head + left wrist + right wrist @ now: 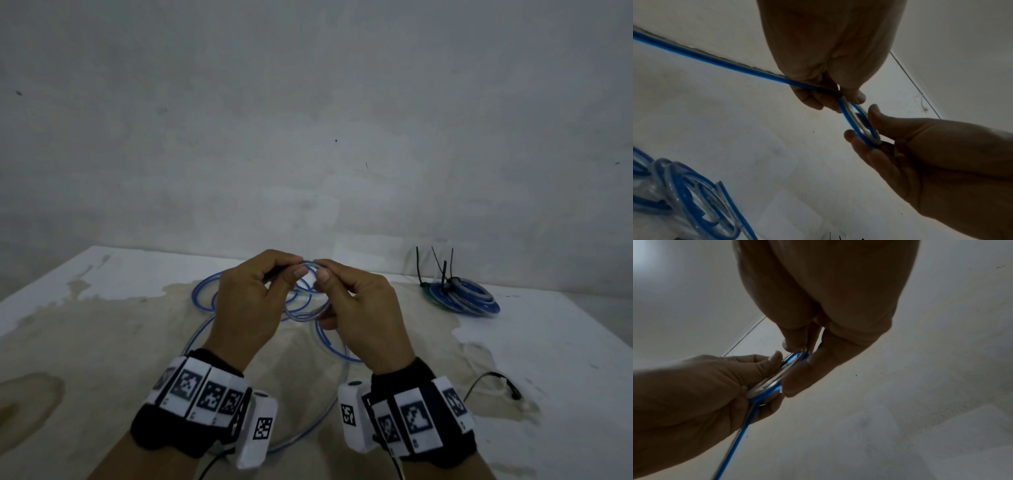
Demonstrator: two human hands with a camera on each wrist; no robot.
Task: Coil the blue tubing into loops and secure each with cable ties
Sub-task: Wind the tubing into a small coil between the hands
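Because a small coil springs apart unless it is pinched on both sides, the left hand point(248, 301) and right hand point(356, 308) each grip the little loop point(308, 291) of blue tubing point(202, 291) above the table point(102, 342), thumbs pressing its turns together. Slack tubing trails beneath them. Further right, finished coils point(462, 296) lie stacked aside, their black cable ties point(442, 267) sticking up, probably to keep the work area free.

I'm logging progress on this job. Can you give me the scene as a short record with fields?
left hand: pinches the small loop
right hand: pinches the same loop
small loop: blue tubing, held above the table
loose tubing: lies uncoiled on the table
finished coils: stacked far right, black cable ties sticking up
spare tie: near right
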